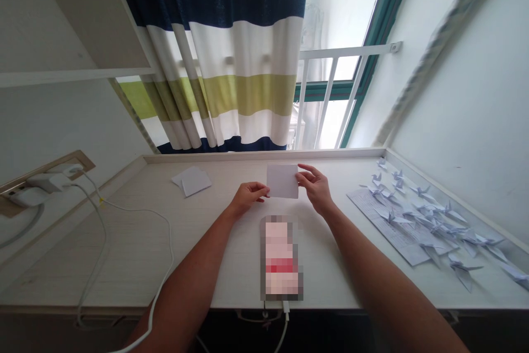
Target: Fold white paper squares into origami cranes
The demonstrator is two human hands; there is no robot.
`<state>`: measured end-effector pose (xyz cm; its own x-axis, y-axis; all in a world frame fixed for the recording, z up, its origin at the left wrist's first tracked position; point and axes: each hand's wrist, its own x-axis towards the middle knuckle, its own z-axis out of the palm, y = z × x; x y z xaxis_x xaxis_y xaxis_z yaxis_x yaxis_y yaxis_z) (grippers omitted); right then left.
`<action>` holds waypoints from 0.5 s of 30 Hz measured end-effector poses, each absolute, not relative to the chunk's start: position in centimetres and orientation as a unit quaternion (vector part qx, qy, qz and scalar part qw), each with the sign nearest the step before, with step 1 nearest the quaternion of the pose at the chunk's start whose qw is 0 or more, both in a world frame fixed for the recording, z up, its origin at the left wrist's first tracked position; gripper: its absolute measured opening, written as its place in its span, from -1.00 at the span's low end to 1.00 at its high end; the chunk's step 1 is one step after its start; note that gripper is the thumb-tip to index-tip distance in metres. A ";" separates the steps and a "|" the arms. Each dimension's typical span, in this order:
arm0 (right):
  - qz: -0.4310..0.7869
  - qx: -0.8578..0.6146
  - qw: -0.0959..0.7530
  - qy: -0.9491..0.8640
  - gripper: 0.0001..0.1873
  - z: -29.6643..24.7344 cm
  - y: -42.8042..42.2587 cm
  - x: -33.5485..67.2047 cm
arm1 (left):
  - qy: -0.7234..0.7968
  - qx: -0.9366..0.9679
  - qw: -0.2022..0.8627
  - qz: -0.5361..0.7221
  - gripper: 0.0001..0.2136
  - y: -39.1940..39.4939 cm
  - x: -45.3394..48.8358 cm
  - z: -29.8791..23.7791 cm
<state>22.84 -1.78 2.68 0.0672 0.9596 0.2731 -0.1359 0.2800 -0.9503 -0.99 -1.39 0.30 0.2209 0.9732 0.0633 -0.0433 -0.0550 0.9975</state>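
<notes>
Between my two hands is a small square of white paper (282, 182), raised toward me above the desk. My left hand (249, 199) pinches its lower left corner between thumb and fingers. On the other side, my right hand (316, 185) grips the right edge, thumb in front and fingers at the upper corner. A few more white paper squares (196, 182) lie overlapping on the desk to the left. Many folded paper cranes (430, 221) sit spread out on the right, some of them on a printed sheet (384, 226).
A pixelated phone-shaped object (281, 258) lies between my forearms, with a white cable (286, 309) at its near end. Another white cable (167, 221) runs from the power strip (45, 182) across the desk's left side. A raised rim (264, 158) borders the desk below the curtain (243, 50).
</notes>
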 end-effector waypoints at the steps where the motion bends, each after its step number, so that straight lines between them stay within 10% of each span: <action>1: 0.446 -0.399 0.611 -0.519 -0.47 2.6 -1.8 22.8 | 0.410 0.556 0.546 0.474 -0.64 -1.4 -0.9 0.3; 15: 0.490 -0.409 0.566 -0.522 -0.53 2.6 -2.5 21.5 | 0.379 0.522 0.486 0.590 -0.52 -1.5 -0.5 1.2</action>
